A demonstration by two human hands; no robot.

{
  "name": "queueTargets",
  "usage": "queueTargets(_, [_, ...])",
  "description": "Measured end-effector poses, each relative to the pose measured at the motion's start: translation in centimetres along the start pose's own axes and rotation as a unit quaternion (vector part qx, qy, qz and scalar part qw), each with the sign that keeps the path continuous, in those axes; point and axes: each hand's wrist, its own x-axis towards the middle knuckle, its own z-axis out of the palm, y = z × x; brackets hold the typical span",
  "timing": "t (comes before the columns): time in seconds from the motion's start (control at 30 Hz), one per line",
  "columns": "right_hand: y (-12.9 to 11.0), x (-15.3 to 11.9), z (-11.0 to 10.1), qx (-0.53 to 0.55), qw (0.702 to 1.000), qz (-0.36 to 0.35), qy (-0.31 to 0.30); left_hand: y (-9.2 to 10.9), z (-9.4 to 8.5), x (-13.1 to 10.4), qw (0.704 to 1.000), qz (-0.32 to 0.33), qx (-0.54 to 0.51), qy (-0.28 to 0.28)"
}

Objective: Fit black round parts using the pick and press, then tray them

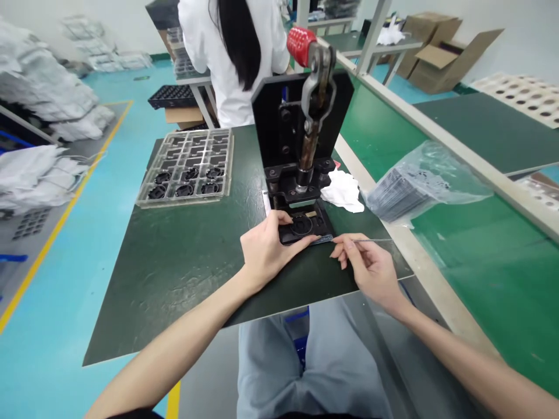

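A black hand press (305,116) with a red-wrapped handle stands on the dark green table (192,256). On its base lies a round black part (301,224). My left hand (271,244) rests at the left of the base, thumb and forefinger apart: the forefinger is near the round part, the thumb touches a thin grey-blue strip (322,239) at the base's front edge. Just right of that strip, my right hand (369,265) pinches a thin, pointed tool (375,240) between thumb and forefinger, its tip near the strip.
A clear compartment tray (187,201) with black parts sits at the back left. Right of the press are a crumpled white cloth (343,190) and a plastic bag (419,183) of flat dark pieces. A person in white (271,35) is beyond the table.
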Motion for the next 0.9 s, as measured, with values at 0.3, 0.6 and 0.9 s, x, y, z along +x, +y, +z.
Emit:
queueTargets(0.3, [0.0, -0.4, -0.6, 0.003, 1.000, 0.014, -0.014, -2.1, -0.9, 0.2, 0.997, 0.076, -0.033, -0.006])
queueTargets(0.6, [-4.2, 2.7, -2.4, -0.261, 0.939, -0.173, 0.140, -4.7, -0.2, 1.2, 0.980, -0.025, -0.180, -0.075])
queueTargets(0.9, [-14.4, 16.9, -0.7, -0.150, 0.932, -0.309, 0.117, -5.7, 1.0, 0.6, 0.956, -0.025, -0.263, -0.124])
